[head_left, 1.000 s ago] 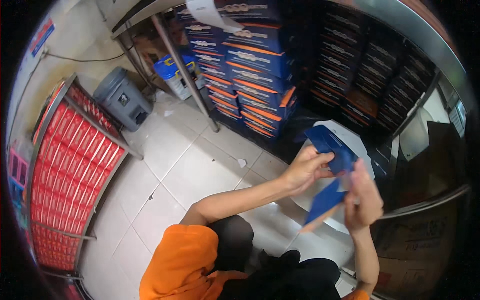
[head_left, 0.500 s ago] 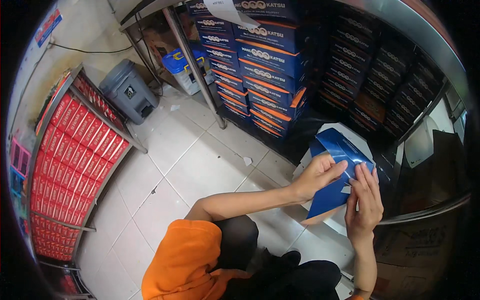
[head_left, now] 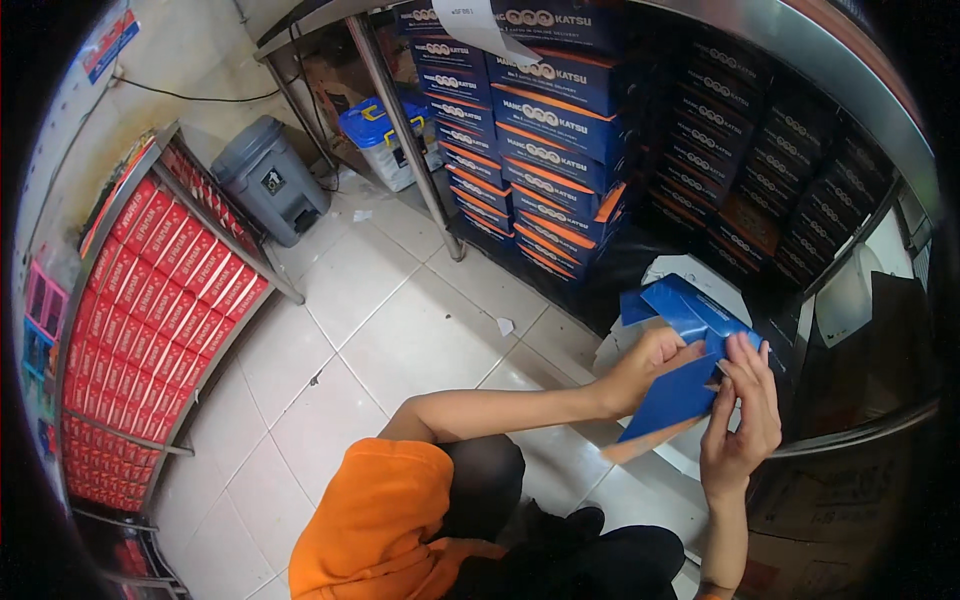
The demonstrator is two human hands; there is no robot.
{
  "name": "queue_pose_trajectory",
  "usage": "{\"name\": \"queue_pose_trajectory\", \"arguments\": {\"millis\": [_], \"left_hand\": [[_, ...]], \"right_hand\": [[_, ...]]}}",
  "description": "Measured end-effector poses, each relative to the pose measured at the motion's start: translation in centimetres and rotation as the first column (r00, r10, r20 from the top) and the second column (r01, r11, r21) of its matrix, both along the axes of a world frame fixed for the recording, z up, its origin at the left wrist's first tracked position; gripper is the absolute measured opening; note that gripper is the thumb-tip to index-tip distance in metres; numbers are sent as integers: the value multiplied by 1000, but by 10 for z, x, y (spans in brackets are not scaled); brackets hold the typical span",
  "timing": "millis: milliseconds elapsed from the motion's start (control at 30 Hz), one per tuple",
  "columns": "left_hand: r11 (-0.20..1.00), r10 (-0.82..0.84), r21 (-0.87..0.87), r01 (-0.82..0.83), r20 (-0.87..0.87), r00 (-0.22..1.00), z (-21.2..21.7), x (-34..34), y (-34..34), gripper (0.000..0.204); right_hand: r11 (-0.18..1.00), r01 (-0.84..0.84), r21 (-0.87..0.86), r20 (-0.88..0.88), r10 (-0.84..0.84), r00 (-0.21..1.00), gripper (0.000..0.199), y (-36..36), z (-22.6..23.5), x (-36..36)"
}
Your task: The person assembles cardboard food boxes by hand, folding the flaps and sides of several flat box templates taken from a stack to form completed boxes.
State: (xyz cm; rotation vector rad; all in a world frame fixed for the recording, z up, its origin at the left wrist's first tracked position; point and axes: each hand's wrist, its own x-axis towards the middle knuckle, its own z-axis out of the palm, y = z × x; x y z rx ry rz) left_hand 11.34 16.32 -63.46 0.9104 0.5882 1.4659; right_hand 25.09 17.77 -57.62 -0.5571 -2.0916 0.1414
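A partly folded dark-blue cardboard box (head_left: pixel 672 402) with a brown inner side is between my hands, tilted, with a long panel slanting down toward me. My left hand (head_left: pixel 642 374) grips it from the left, its fingers partly hidden behind the slanting panel. My right hand (head_left: pixel 742 415) closes on the right edge, thumb and fingers pressed against a folded flap. Under and behind the box lies a pale white surface (head_left: pixel 668 265), mostly covered, so its kind is unclear.
Stacked blue boxes with orange edges (head_left: pixel 560 150) stand beyond my hands, beside a metal table leg (head_left: pixel 405 140). Left are a rack of red boxes (head_left: pixel 150 290), a grey pedal bin (head_left: pixel 268 180) and a blue-lidded tub (head_left: pixel 385 150). A brown carton (head_left: pixel 830 500) sits at lower right.
My left fingers have slipped behind the slanting panel, where the thumb was pressing on top. A gap between the panel and the folded flap has changed shape. The whole view has shifted slightly.
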Motion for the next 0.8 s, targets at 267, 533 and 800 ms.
{"name": "queue_pose_trajectory", "arguments": {"millis": [267,533,800], "left_hand": [[985,159,141,-98,-526,836,-6,-16,0,19],[905,-13,127,407,-946,324,-1,-35,4,27],[956,-256,-175,234,-888,382,0,-55,14,22]], "right_hand": [[999,44,-9,67,-44,997,21,12,-17,6],[770,-282,-573,284,509,813,29,82,19,33],[516,-92,-852,-18,146,989,23,66,-6,40]]}}
